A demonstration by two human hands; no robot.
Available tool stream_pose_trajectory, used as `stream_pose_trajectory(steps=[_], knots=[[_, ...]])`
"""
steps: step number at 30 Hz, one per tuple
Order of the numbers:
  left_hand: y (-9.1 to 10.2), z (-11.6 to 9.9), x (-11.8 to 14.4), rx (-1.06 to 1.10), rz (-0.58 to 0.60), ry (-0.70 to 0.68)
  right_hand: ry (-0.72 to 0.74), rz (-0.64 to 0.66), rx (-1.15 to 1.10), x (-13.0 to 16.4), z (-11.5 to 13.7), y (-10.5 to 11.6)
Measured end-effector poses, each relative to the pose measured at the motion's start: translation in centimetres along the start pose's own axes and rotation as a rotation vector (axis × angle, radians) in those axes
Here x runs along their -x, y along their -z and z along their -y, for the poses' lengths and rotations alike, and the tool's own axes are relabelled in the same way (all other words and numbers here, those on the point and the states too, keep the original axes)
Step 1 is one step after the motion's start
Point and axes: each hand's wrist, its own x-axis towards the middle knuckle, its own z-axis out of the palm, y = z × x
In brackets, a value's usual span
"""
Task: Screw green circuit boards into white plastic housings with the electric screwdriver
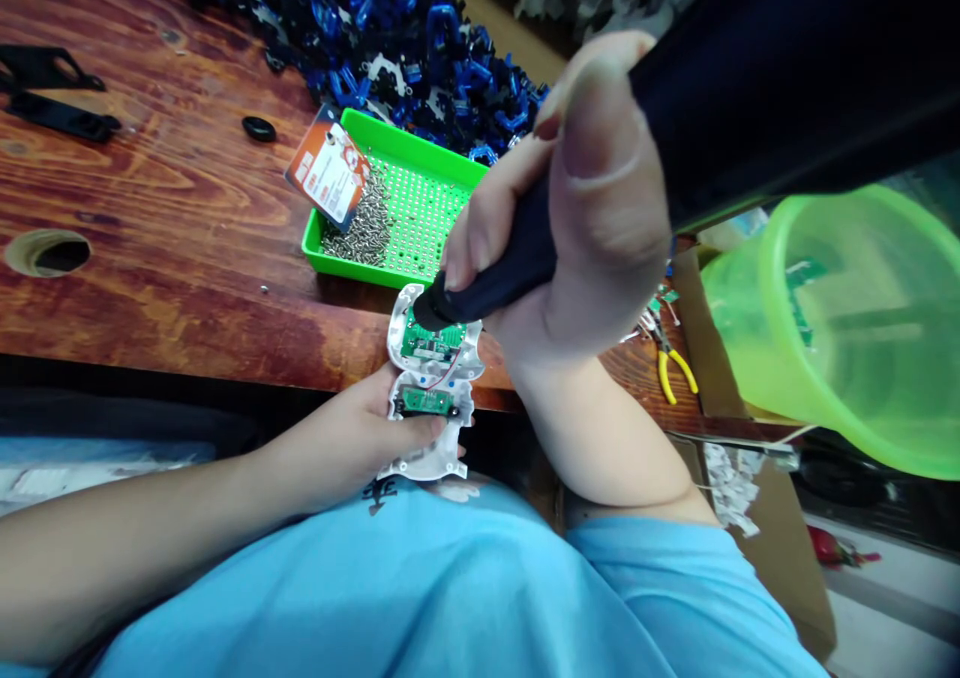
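Note:
My left hand [382, 418] grips the lower half of a white plastic housing [427, 458] at the bench edge, thumb laid over its inside. This half carries a small green circuit board [424, 401]. A thin red wire runs up to a second white shell half holding a larger green circuit board [431, 343]. Wrapped round a black power screwdriver [517, 258], my right hand [570, 208] holds it slanted, its nose over the larger board. The nose hides the bit and the spot beneath it. Close to the camera, the tool's rear end looms large and dark.
Behind the housing stands a green tray [405, 268] of small screws with an orange-white card [330, 170]. Black and blue parts [442, 68] are heaped behind. To the right are yellow-handled pliers [675, 368] and a translucent green bucket [847, 328]. The bench has a round hole [26, 251].

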Motion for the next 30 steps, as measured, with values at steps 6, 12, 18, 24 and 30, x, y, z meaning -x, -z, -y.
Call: stream_pose_trajectory(steps=[6,12,18,24,30], knots=[[-0.1,0.3,0.1,-0.009,-0.026,-0.017,-0.035,0.005,-0.141,0.3,1.2,-0.3],[0.1,0.2,0.0,-0.064,0.01,-0.036,-0.053,-0.004,-0.178,0.7,1.3,0.6],[0.4,-0.3,0.3,0.024,0.083,0.063,0.188,-0.058,-0.355,-1.7,0.0,1.8],[0.7,-0.2,0.4,0.095,0.062,0.049,0.213,-0.182,-0.204,-3.9,-2.9,0.3],[1.0,0.0,0.3,0.1,0.115,0.045,0.199,-0.169,-0.24,-3.9,-4.5,0.0]])
